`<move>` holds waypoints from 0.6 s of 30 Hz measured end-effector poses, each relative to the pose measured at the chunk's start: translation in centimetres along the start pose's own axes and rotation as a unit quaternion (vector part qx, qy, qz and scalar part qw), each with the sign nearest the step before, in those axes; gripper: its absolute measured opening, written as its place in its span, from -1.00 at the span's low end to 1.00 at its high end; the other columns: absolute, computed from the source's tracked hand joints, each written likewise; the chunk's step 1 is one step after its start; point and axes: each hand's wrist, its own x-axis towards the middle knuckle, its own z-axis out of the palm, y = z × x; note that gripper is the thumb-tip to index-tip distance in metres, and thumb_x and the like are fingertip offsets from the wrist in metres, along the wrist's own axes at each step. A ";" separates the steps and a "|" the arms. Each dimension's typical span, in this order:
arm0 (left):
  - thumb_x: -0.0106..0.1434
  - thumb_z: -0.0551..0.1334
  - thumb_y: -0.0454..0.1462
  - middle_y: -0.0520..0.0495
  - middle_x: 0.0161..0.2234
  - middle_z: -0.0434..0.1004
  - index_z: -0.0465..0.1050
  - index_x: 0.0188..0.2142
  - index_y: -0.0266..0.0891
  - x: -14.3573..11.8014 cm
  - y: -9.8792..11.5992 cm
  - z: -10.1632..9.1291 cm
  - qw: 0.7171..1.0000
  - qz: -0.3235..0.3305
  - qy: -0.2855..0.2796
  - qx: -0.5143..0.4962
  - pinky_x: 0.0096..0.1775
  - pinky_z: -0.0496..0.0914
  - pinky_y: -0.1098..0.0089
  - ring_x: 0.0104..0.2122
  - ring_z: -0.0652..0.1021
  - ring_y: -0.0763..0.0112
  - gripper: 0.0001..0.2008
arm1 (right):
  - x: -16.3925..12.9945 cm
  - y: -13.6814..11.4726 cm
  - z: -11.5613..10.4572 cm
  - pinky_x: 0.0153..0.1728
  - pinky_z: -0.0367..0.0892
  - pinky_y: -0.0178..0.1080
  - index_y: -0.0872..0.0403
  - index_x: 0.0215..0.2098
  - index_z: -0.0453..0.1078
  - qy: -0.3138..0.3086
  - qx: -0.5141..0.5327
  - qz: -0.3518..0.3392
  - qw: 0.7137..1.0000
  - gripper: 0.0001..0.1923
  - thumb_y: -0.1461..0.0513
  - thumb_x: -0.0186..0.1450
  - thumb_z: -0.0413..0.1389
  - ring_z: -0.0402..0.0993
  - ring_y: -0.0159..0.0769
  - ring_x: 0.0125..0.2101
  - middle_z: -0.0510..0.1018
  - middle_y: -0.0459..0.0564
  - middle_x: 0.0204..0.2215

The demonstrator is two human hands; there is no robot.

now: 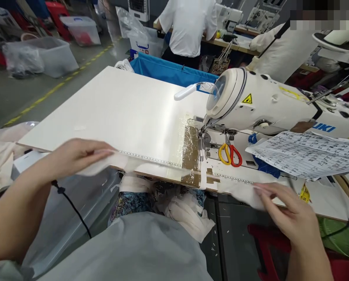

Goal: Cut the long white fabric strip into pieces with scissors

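A strip of thin white fabric [133, 164] is stretched between my two hands along the front edge of the white table [127, 109]. My left hand [77, 158] pinches its left end, and my right hand [291, 210] pinches the other end, lower at the right. Just behind the strip, ruler markings [151, 158] run along the tabletop. The middle of the strip passes in front of the sewing machine [268, 99], near brown tape [191, 152] on the table. Scissors with yellow and red handles [235, 156] lie below the machine head.
A printed sheet [306, 156] leans at the machine's right, with a yellow tape measure [305, 193] nearby. White cloth [189, 214] hangs over my lap. Behind the table stands a blue fabric bin [165, 70]; a person in a white shirt [187, 27] sits beyond. A red stool [268, 242] is at lower right.
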 end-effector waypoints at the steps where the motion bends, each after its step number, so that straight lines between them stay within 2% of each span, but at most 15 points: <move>1: 0.27 0.13 -0.04 -0.09 -0.30 0.54 0.48 -0.13 -0.19 0.3 -0.1 0.2 0.999 -0.009 0.033 0.032 -0.12 0.38 0.27 -0.22 0.49 0.24 -0.66 | 0.2 0.4 0.4 -0.17 0.42 -0.13 0.00 -0.24 0.51 0.081 -0.076 -0.017 0.994 -0.84 0.19 0.33 0.09 0.54 -0.20 -0.31 0.60 0.05 -0.37; 2: 0.27 0.13 -0.04 -0.11 -0.23 0.54 0.46 -0.07 -0.18 0.7 -0.1 0.6 0.996 -0.020 0.067 0.063 -0.06 0.37 0.21 -0.15 0.49 0.19 -0.64 | 0.2 0.8 1.0 -0.08 0.37 -0.06 0.03 -0.23 0.51 0.146 -0.141 -0.038 0.979 -0.85 0.25 0.32 0.09 0.54 -0.18 -0.29 0.61 0.06 -0.37; 4: 0.27 0.12 -0.06 -0.15 -0.10 0.52 0.41 0.01 -0.16 1.3 -0.7 1.5 0.984 -0.041 0.126 0.124 0.07 0.30 0.10 -0.01 0.44 0.12 -0.61 | -0.1 1.5 2.7 0.05 0.26 0.04 0.06 -0.23 0.51 0.204 -0.219 -0.083 0.951 -0.82 0.33 0.29 0.06 0.54 -0.14 -0.23 0.62 0.07 -0.33; 5: 0.27 0.12 -0.09 -0.15 -0.05 0.51 0.40 0.04 -0.15 1.4 -1.3 1.9 0.976 -0.053 0.148 0.153 0.12 0.25 0.05 0.05 0.41 0.10 -0.61 | -0.4 1.8 3.7 0.08 0.21 0.07 0.06 -0.23 0.50 0.198 -0.231 -0.098 0.947 -0.79 0.34 0.29 0.04 0.54 -0.12 -0.19 0.63 0.06 -0.30; 7: 0.30 0.07 -0.15 -0.16 0.03 0.47 0.39 0.05 -0.13 1.2 -2.8 2.3 0.958 -0.080 0.179 0.209 0.19 0.12 -0.06 0.12 0.36 0.07 -0.63 | -1.4 2.2 5.4 0.13 0.12 0.12 0.04 -0.22 0.50 0.149 -0.222 -0.101 0.958 -0.75 0.34 0.31 -0.02 0.50 -0.07 -0.08 0.62 0.03 -0.22; 10: 0.34 -0.08 -0.27 -0.19 0.16 0.36 0.34 0.12 -0.17 -0.2 -4.5 3.0 0.934 -0.106 0.213 0.265 0.23 -0.03 -0.17 0.22 0.26 0.06 -0.57 | -2.9 2.0 6.9 0.15 0.02 0.24 0.04 -0.11 0.46 0.083 -0.192 -0.059 0.976 -0.68 0.28 0.36 -0.11 0.37 0.02 0.08 0.57 0.07 -0.09; 12: 0.35 -0.13 -0.30 -0.21 0.22 0.27 0.24 0.20 -0.23 -1.1 -4.2 4.2 0.922 -0.105 0.246 0.281 0.25 -0.06 -0.16 0.27 0.18 0.09 -0.53 | -3.5 1.3 7.3 0.13 0.04 0.26 0.06 -0.04 0.43 0.087 -0.180 -0.032 0.979 -0.64 0.26 0.37 -0.15 0.31 0.07 0.13 0.54 0.14 -0.05; 14: 0.37 -0.11 -0.27 -0.19 0.26 0.20 0.16 0.26 -0.23 -1.5 -2.9 6.0 0.913 -0.103 0.271 0.287 0.27 -0.07 -0.10 0.29 0.13 0.13 -0.51 | -3.7 0.3 7.6 0.11 0.09 0.25 0.07 0.07 0.38 0.096 -0.169 -0.014 0.981 -0.61 0.24 0.37 -0.14 0.29 0.10 0.14 0.51 0.18 -0.01; 18: 0.41 -0.08 -0.12 -0.14 0.31 0.09 0.08 0.30 -0.18 -0.8 -0.7 9.4 0.908 -0.131 0.266 0.297 0.28 -0.11 -0.08 0.32 0.06 0.10 -0.49 | -4.2 0.2 9.1 0.00 0.23 0.22 0.00 0.28 0.17 0.067 -0.111 -0.021 0.991 -0.50 0.15 0.39 -0.14 0.26 0.19 0.15 0.40 0.20 0.12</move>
